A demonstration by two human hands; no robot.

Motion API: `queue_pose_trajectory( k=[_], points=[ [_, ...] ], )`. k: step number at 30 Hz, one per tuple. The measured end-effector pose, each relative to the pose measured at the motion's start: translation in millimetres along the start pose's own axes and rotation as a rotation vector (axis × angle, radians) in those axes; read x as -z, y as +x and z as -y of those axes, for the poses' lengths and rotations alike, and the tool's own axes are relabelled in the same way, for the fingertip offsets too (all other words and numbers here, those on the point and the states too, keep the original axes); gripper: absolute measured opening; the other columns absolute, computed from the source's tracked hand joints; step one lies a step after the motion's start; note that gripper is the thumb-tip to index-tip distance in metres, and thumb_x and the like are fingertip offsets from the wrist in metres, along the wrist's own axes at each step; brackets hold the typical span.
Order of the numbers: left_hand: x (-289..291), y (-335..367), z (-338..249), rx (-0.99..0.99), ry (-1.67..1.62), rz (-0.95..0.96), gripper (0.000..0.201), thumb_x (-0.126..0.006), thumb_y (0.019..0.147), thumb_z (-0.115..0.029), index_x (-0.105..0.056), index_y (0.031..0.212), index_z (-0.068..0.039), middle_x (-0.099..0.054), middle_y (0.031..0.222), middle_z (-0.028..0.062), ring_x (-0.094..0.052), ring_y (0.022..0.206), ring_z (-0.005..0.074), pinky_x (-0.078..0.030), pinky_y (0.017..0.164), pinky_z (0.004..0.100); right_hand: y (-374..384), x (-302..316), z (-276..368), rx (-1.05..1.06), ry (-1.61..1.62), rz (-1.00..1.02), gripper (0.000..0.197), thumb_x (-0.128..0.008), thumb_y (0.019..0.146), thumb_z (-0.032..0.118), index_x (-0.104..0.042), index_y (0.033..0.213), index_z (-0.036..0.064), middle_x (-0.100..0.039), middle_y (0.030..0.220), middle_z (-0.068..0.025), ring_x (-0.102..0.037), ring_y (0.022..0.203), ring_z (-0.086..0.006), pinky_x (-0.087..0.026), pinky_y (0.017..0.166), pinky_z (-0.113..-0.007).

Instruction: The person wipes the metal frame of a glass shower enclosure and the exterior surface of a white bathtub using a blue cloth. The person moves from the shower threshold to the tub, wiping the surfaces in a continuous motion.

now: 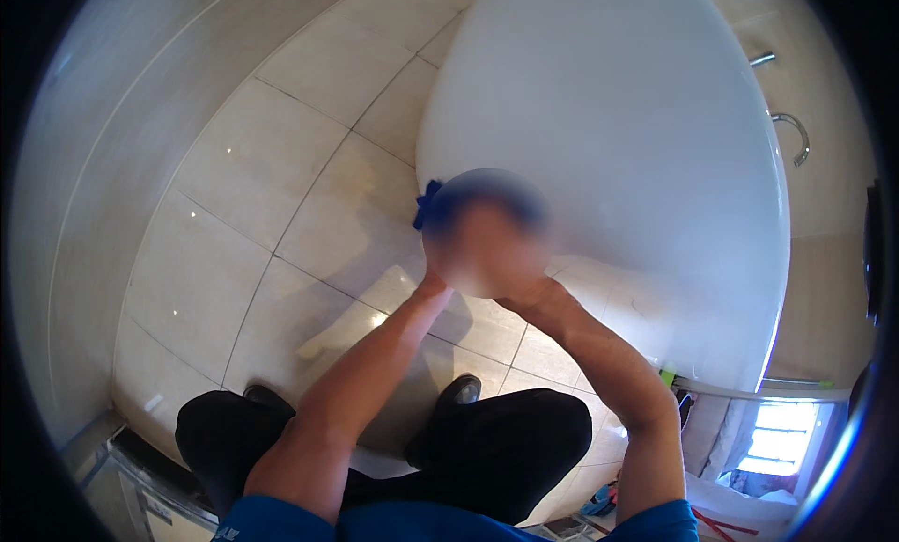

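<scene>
Both my forearms reach up from the lower edge and meet in front of me, beside the white bathtub (637, 121). My left hand (438, 278) and my right hand (536, 297) come together inside a blurred patch, so the fingers do not show. A dark blue thing, maybe a cloth (427, 205), sticks out at the patch's upper left and seems to lie over the hands. Which hand grips it I cannot tell. I am crouched, with my black-trousered knees (506, 439) and black shoes (459, 390) below.
Large glossy beige floor tiles (253, 168) spread to the left, and a pale wall curves along the far left. Chrome tap fittings (794, 135) stand behind the tub at the right. A bright window (777, 444) and small coloured items lie at the lower right.
</scene>
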State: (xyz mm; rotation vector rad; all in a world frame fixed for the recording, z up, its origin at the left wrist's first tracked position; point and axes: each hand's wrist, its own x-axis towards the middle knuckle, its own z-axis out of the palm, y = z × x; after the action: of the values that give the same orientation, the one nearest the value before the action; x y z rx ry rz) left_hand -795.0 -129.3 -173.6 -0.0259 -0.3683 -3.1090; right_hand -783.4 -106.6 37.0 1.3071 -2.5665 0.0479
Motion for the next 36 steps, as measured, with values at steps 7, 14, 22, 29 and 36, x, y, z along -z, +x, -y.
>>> queue_pose_trajectory(
  k=[7, 14, 22, 29, 36],
  points=[
    [-145, 40, -104, -0.305, 0.519, 0.008, 0.023, -0.055, 0.092, -0.022, -0.053, 0.109, -0.007, -0.053, 0.097, 0.0043, -0.051, 0.098, 0.0121, -0.042, 0.086, 0.0271, 48, 93, -8, 0.077, -0.133, -0.458, 0.025, -0.066, 0.059, 0.009, -0.064, 0.084, 0.0028, -0.061, 0.099, -0.0136, -0.058, 0.098, -0.0305, -0.047, 0.087, -0.046],
    [-154, 16, -67, -0.604, 0.859, -0.099, 0.055, -0.064, 0.083, -0.025, -0.043, 0.127, 0.001, -0.046, 0.118, 0.0113, -0.048, 0.109, 0.0221, -0.038, 0.095, 0.0347, -53, 85, 18, -0.132, -0.181, -0.338, 0.017, -0.069, 0.069, 0.01, -0.068, 0.086, 0.0131, -0.065, 0.102, -0.0048, -0.059, 0.102, -0.0221, -0.041, 0.092, -0.036],
    [-148, -22, -61, -0.796, 1.372, -0.002, 0.073, -0.062, 0.087, -0.033, -0.025, 0.141, -0.001, -0.031, 0.138, 0.0244, -0.035, 0.126, 0.0388, -0.029, 0.105, 0.0451, -90, 70, 19, -0.309, -0.157, -0.401, 0.028, -0.064, 0.061, -0.007, -0.064, 0.084, 0.0087, -0.064, 0.094, -0.0056, -0.058, 0.088, -0.0236, -0.043, 0.076, -0.036],
    [-242, -1, -106, -1.013, 1.303, 0.261, 0.047, -0.066, 0.072, -0.024, -0.065, 0.113, 0.0, -0.039, 0.129, 0.0296, -0.044, 0.113, 0.0411, -0.038, 0.093, 0.0458, -81, 140, 20, -0.552, -0.468, -0.718, 0.029, -0.06, 0.079, -0.002, -0.058, 0.108, 0.0026, -0.058, 0.106, -0.0155, -0.057, 0.102, -0.0294, -0.045, 0.093, -0.039],
    [-197, -39, -67, -0.903, 1.413, 0.223, 0.041, -0.072, 0.073, -0.027, -0.069, 0.109, -0.008, -0.042, 0.103, 0.0126, -0.046, 0.09, 0.0293, -0.042, 0.076, 0.0372, -125, 66, 34, -0.872, -0.159, -0.795, 0.023, -0.06, 0.08, 0.005, -0.055, 0.101, -0.0041, -0.056, 0.092, -0.0134, -0.055, 0.087, -0.0234, -0.044, 0.08, -0.033]
  ],
)
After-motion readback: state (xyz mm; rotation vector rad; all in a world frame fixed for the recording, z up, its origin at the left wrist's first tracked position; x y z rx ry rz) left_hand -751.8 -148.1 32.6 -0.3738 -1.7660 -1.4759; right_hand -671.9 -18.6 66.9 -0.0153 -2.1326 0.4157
